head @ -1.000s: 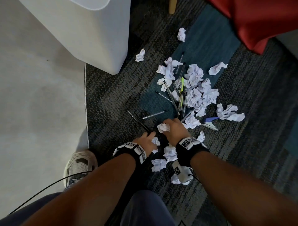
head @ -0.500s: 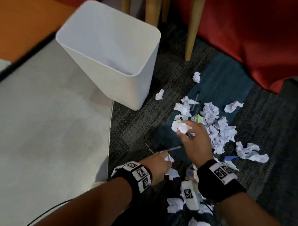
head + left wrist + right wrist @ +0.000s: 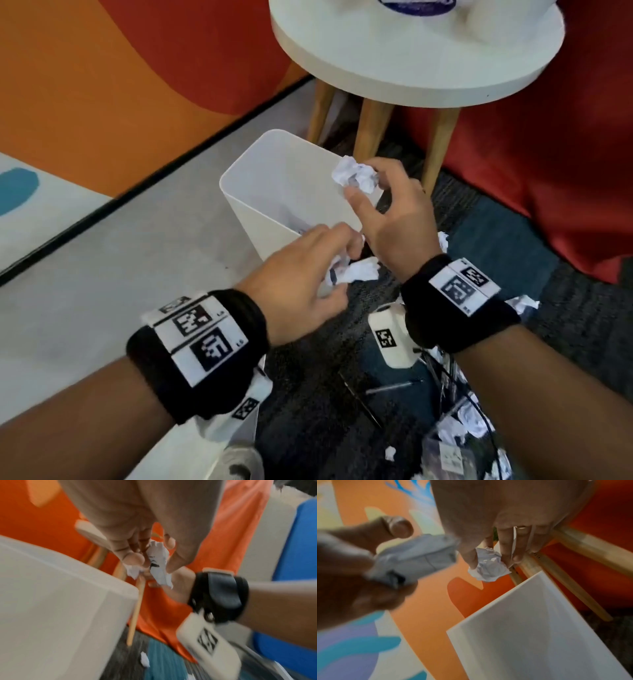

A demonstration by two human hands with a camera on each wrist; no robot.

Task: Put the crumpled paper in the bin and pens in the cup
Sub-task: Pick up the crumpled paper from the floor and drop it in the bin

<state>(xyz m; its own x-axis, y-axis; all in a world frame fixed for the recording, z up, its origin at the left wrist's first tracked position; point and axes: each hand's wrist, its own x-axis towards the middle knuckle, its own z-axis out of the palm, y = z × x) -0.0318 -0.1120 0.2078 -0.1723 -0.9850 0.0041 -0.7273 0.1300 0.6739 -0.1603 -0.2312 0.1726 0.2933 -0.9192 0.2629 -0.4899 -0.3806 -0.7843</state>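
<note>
White bin [image 3: 270,192] stands on the floor at centre, open top. Left hand [image 3: 301,274] hovers at its near rim w/ fingers curled round a crumpled paper wad [image 3: 356,274]. Right hand [image 3: 394,219], just right of it & over the bin's right edge, pinches a paper ball [image 3: 356,174] in its fingertips. Pens [image 3: 394,389] + more paper scraps [image 3: 459,421] lie on carpet, near right.

Right hand [image 3: 394,219]: up off the carpet, now over the bin [image 3: 274,164] rim, pinching a paper ball [image 3: 356,176] lifted from the pile.
Left hand [image 3: 301,284]: also raised from the floor, now by the bin's near wall, gripping crumpled paper [image 3: 356,272].
Pile: left behind, below both wrists.
View: swings up from the carpet; a round table [image 3: 421,68] now shows.
</note>
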